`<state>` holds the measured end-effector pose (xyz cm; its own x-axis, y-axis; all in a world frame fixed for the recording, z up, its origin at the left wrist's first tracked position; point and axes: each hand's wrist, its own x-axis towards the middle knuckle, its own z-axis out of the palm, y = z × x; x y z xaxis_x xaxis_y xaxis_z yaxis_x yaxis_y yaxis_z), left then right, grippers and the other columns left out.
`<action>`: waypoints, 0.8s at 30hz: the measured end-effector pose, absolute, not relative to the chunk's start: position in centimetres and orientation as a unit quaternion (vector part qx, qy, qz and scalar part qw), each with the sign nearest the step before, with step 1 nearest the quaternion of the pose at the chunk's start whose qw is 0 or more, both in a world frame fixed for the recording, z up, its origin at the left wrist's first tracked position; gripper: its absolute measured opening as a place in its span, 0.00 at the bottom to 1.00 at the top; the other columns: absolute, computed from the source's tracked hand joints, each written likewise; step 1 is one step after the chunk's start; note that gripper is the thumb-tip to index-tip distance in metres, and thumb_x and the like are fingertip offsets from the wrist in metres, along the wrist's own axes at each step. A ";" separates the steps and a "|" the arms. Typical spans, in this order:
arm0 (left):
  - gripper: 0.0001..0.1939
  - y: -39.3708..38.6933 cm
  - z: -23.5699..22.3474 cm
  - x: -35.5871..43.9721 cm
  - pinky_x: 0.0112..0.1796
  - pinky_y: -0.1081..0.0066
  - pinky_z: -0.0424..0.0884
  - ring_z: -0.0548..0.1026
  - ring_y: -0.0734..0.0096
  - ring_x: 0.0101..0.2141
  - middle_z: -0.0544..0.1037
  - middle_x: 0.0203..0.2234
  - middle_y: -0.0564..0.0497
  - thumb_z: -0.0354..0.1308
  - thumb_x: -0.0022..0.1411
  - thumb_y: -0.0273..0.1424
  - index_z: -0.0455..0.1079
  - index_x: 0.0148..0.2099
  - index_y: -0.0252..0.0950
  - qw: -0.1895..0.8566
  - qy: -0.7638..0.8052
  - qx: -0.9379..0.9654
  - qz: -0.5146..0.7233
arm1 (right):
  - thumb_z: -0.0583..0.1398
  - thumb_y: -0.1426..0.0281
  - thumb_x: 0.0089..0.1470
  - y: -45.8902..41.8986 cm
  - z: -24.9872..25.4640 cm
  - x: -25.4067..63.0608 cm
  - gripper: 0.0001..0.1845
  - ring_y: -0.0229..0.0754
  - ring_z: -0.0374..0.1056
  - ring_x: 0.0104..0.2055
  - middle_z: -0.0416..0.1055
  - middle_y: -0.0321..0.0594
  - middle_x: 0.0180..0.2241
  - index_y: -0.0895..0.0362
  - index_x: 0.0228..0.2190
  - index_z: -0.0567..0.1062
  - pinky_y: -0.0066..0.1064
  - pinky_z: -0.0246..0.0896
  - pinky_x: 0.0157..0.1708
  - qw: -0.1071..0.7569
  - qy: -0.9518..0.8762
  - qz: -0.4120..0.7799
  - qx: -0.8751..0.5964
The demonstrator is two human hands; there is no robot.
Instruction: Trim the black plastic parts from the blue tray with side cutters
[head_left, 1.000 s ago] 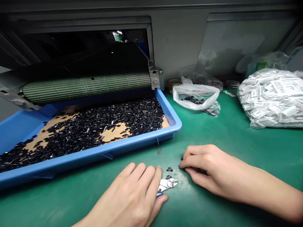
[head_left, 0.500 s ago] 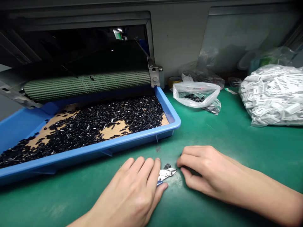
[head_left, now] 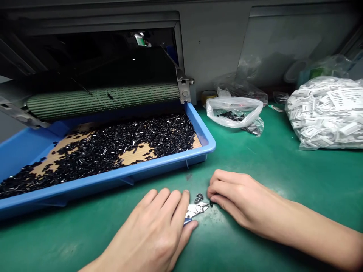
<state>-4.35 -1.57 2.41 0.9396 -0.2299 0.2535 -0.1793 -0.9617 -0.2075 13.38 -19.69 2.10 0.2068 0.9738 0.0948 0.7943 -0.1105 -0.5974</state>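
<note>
Where the hands work: green surface (head_left: 286, 215), holding a blue tray (head_left: 124, 177) of black plastic pieces (head_left: 113, 151), a clear bag (head_left: 234, 111) and a bag of white plastic parts (head_left: 323, 113).
Left hand (head_left: 150, 230): curved, fingers slightly spread over side cutters (head_left: 194, 209); any grip is unclear.
Right hand (head_left: 235, 192): fingers pressed together; any pinch is hidden.
Small dark pieces (head_left: 199, 198): between both hands, just beyond the side cutters.
Handling: light fingertip contact seems best, since a palm could scatter them.
</note>
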 end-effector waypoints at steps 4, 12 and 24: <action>0.18 -1.7 2.5 -4.3 0.38 0.54 0.71 0.76 0.55 0.37 0.77 0.38 0.45 0.48 0.77 0.33 0.72 0.57 0.27 0.088 0.103 -0.981 -0.141 | 0.54 0.72 0.72 -20.0 2.2 13.6 0.12 0.42 0.70 0.39 0.71 0.40 0.40 0.57 0.38 0.76 0.34 0.64 0.41 0.257 -0.604 0.169 -0.735; 0.19 -1.8 2.5 -4.4 0.38 0.55 0.69 0.76 0.54 0.38 0.77 0.38 0.43 0.45 0.78 0.33 0.73 0.57 0.27 0.100 0.102 -0.979 -0.147 | 0.56 0.75 0.67 -20.5 3.4 14.2 0.09 0.41 0.70 0.38 0.70 0.38 0.39 0.56 0.37 0.76 0.32 0.65 0.39 0.211 -0.618 0.177 -0.737; 0.19 -1.9 2.5 -3.8 0.39 0.55 0.68 0.74 0.55 0.37 0.75 0.38 0.45 0.48 0.78 0.34 0.73 0.57 0.27 0.087 0.098 -0.981 -0.145 | 0.57 0.73 0.70 -20.5 2.8 14.1 0.10 0.41 0.70 0.36 0.71 0.40 0.38 0.57 0.38 0.78 0.31 0.64 0.38 0.216 -0.641 0.155 -0.720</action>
